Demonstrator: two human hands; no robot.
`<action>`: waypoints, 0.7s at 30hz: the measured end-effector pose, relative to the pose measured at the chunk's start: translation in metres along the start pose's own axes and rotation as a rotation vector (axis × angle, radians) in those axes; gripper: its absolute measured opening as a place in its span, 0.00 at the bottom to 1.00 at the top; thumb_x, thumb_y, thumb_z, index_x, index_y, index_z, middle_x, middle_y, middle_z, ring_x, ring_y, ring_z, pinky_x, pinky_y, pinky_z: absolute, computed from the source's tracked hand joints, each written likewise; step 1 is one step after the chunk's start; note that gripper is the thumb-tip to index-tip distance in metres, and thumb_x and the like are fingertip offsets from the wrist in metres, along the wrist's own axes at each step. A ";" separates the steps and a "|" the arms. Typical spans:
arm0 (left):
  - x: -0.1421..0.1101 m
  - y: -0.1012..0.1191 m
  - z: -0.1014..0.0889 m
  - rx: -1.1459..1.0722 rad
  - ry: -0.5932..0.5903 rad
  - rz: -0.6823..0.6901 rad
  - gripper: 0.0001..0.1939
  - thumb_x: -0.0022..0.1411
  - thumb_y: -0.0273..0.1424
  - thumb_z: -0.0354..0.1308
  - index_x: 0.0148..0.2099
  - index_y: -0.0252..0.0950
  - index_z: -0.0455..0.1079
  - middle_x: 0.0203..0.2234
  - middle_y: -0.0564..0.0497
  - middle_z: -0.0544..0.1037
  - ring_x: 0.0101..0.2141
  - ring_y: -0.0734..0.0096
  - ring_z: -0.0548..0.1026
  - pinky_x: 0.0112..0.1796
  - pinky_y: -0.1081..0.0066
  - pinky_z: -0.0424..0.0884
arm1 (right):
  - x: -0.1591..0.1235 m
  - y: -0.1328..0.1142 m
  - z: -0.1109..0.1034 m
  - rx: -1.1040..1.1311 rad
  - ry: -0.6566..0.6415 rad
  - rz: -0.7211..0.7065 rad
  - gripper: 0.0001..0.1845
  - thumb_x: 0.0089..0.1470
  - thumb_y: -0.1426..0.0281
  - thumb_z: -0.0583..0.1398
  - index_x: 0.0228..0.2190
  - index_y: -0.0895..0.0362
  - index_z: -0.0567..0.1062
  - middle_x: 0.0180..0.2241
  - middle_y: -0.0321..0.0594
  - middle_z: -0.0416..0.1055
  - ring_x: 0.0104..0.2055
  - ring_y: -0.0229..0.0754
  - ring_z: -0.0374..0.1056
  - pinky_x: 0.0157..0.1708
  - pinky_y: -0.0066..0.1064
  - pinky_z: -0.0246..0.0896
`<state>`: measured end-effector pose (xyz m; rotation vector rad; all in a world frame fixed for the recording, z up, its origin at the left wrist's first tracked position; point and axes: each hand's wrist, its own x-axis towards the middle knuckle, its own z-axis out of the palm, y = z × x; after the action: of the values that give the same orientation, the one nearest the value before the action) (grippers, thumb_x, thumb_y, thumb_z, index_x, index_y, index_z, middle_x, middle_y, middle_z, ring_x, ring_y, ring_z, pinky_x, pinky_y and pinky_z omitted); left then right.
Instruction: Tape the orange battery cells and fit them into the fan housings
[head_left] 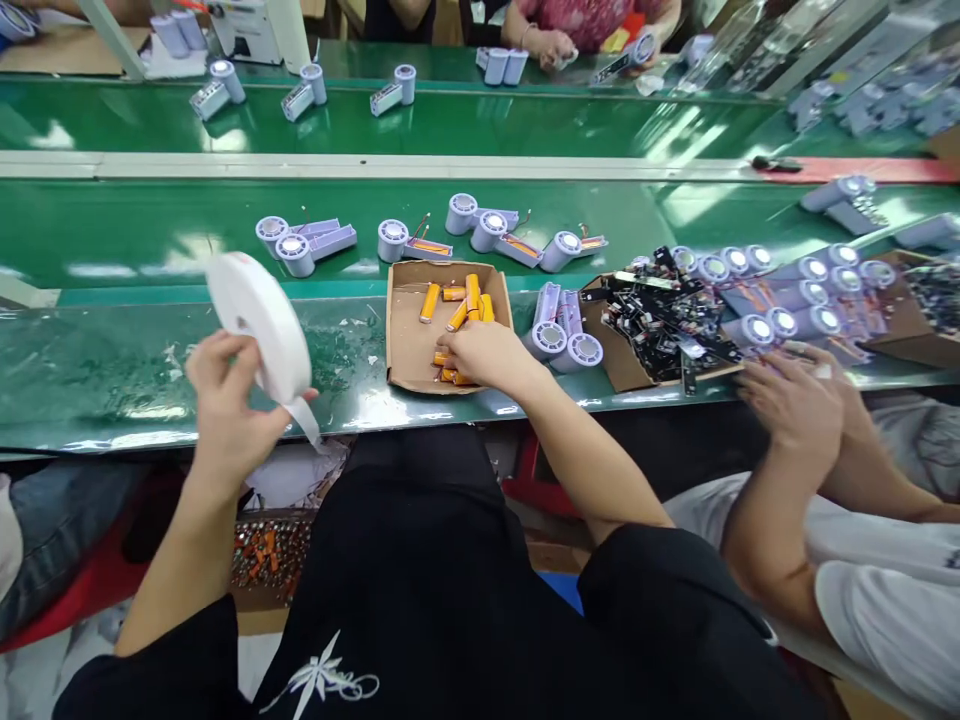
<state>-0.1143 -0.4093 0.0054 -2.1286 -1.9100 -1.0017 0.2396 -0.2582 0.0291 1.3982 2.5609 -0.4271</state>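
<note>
My left hand (236, 400) is closed on a roll of white tape (262, 320), held up over the near edge of the bench, with a loose end of tape hanging by the thumb. Inside a shallow cardboard box (405, 345) lie several orange cylindrical batteries (472, 295). My right hand (484, 355) reaches into this box with its fingers bent down among the batteries. Its fingertips are hidden, so whether it grips one I cannot tell. Just right of the box lie lilac fan-shaped housings (564, 340).
More lilac housings (392, 240) with wires lie on the green conveyor (187, 220). To the right, a box holds a heap of black circuit boards (660, 315). A co-worker's hands (799, 395) work beside it. People sit across the line. Below the bench stands a bin of small parts (270, 555).
</note>
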 end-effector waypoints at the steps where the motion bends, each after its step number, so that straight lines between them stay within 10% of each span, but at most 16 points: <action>1: -0.001 0.011 0.011 -0.001 0.004 0.039 0.30 0.63 0.43 0.74 0.63 0.45 0.69 0.57 0.42 0.71 0.64 0.40 0.66 0.66 0.41 0.65 | 0.000 0.003 0.002 0.137 0.058 -0.037 0.18 0.69 0.70 0.63 0.57 0.59 0.84 0.50 0.56 0.86 0.53 0.57 0.82 0.54 0.46 0.76; 7: -0.021 0.049 0.043 0.012 -0.037 0.157 0.33 0.60 0.31 0.72 0.66 0.42 0.71 0.54 0.39 0.76 0.58 0.43 0.68 0.60 0.48 0.66 | -0.021 0.006 0.026 1.249 0.531 -0.236 0.32 0.66 0.54 0.67 0.66 0.48 0.74 0.52 0.42 0.85 0.47 0.45 0.81 0.48 0.40 0.82; 15: -0.024 0.068 0.052 0.071 -0.074 0.231 0.30 0.61 0.23 0.67 0.65 0.38 0.73 0.53 0.38 0.78 0.54 0.47 0.67 0.56 0.52 0.64 | -0.037 -0.042 0.058 1.624 0.886 -0.181 0.20 0.53 0.58 0.77 0.43 0.48 0.78 0.45 0.39 0.85 0.49 0.45 0.82 0.50 0.37 0.82; 21: -0.021 0.060 0.050 0.100 -0.061 0.207 0.31 0.61 0.26 0.69 0.66 0.39 0.73 0.54 0.38 0.77 0.54 0.46 0.66 0.55 0.51 0.63 | -0.048 -0.043 0.045 2.088 0.724 -0.074 0.18 0.62 0.56 0.69 0.50 0.42 0.74 0.48 0.33 0.80 0.52 0.45 0.80 0.48 0.41 0.82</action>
<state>-0.0396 -0.4142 -0.0241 -2.2654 -1.6814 -0.7936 0.2306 -0.3332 0.0078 1.7445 1.7390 -3.7173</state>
